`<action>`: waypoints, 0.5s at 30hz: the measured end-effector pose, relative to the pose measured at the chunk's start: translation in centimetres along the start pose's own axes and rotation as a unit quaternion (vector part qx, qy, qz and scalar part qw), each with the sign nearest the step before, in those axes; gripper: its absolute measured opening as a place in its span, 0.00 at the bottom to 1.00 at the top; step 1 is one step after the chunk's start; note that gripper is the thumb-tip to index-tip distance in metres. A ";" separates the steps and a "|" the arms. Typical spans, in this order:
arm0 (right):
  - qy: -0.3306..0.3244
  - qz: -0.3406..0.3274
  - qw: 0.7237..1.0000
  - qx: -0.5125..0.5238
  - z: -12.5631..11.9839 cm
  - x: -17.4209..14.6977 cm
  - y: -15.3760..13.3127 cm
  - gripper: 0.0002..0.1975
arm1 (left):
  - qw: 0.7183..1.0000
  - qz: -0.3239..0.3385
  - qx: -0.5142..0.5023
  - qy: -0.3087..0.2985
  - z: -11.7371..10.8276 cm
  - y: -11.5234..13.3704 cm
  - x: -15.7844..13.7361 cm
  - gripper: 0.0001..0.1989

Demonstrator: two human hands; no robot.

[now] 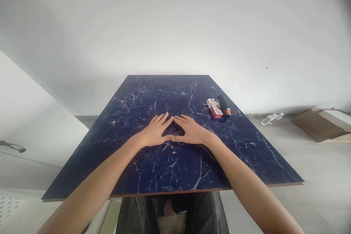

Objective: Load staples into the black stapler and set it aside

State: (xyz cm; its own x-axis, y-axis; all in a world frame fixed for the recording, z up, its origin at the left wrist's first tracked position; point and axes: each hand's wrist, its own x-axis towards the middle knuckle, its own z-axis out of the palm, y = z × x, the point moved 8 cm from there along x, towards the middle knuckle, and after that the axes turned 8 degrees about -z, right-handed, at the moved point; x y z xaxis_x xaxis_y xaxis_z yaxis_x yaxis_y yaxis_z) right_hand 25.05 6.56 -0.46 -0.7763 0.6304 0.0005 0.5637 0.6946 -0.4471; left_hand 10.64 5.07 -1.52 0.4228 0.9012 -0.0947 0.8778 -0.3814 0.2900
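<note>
Both my hands lie palm down on a dark blue marble-patterned table (170, 168). My left hand (157, 129) has its fingers spread and holds nothing. Likewise spread and bare is my right hand (190, 129). Thumb tips and index fingertips meet in the middle, framing a small triangle of tabletop. Ahead and to the right of my right hand sits a small red and white box (215, 109). Close beside it lies a black cylinder (223, 105) with an orange spot near its front end; its kind I cannot make out.
A pale wall (170, 25) rises behind the table's far edge. On the floor to the right are a clear plastic bottle (272, 118) and an open cardboard box (320, 124). A white panel with a dark handle (12, 146) stands at the left.
</note>
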 end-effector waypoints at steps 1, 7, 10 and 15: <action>-0.009 -0.004 1.000 -0.005 0.0 0.0 0.0 0.55 | 1.000 -0.001 0.005 -0.006 0.1 -0.1 0.1 0.43; 0.017 -0.002 1.000 -0.011 -0.3 0.2 0.4 0.57 | 1.000 -0.007 0.010 0.000 0.1 -0.2 0.3 0.41; 0.010 -0.011 1.000 -0.013 -0.2 0.3 0.3 0.53 | 1.000 -0.003 0.002 0.014 0.0 -0.3 0.3 0.40; 0.011 -0.009 1.000 -0.011 -0.2 0.3 0.5 0.51 | 1.000 -0.005 0.000 0.018 0.1 -0.4 0.4 0.39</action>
State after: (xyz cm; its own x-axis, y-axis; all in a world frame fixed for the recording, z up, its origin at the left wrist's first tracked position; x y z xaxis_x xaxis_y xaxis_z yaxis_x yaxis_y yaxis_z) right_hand 25.14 7.22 -0.48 -0.7809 0.6240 0.0278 0.5551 0.7136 -0.4273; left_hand 10.48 5.57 -1.80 0.4063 0.9115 -0.0640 0.8815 -0.3726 0.2902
